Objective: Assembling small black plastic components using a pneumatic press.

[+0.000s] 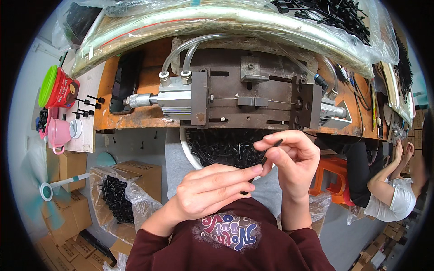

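Observation:
Over my lap, my right hand [294, 158] pinches a thin black plastic piece [278, 142] between thumb and fingers. My left hand [212, 185] meets it from the left, its fingers pressed together around the lower part of the piece. A black end shows below the left fingertips; whether it belongs to the same piece I cannot tell. Just beyond both hands sits a white-rimmed basin [192, 151] of similar black pieces [221, 147]. Behind that, on the bench, stands a metal fixture [248, 101] with an air cylinder at each end and a small grey block in the middle.
On the bench's left are a phone [124, 83], a red tub [68, 90], a pink cup [58, 133] and several loose black parts [88, 106]. A bag of black parts [115, 198] fills a box at lower left, near a fan [46, 191]. A co-worker [391, 194] sits at right beside an orange stool [332, 178].

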{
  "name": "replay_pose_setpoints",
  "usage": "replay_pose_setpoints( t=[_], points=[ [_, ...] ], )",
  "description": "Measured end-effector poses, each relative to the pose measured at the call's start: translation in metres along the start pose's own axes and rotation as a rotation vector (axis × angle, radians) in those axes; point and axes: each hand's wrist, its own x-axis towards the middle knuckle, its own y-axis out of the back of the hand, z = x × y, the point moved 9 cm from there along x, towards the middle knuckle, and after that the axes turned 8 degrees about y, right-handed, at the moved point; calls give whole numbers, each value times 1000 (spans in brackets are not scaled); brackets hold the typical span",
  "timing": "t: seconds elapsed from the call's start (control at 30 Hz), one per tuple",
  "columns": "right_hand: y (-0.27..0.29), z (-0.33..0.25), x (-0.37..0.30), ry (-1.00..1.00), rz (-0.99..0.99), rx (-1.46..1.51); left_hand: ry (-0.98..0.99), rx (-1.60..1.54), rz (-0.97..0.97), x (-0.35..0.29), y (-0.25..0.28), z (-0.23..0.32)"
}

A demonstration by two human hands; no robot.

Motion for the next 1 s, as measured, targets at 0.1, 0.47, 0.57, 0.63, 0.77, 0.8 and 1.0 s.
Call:
replay_pose_setpoints(
  t=[0.1, 0.47, 0.57, 0.63, 0.77, 0.8, 1.0],
  points=[
    [2, -1, 1, 22, -30, -31, -14, 45, 6, 2, -3, 0],
    [27, -6, -8, 204, 69, -584, 77, 577, 147, 32, -19, -26],
    [27, -14, -15, 271, 46, -658, 100, 685, 121, 38, -25, -30],
    [29, -16, -19, 270, 66, -681, 97, 721, 107, 43, -26, -29],
    [25, -18, -20, 272, 3, -724, 87, 726, 87, 48, -26, -30],
    [23, -20, -20, 280, -7, -729, 86, 726, 84, 50, -26, -29],
    [9, -42, -5, 288, -109, -703, 82, 762, 67, 52, -27, -26]
  ],
)
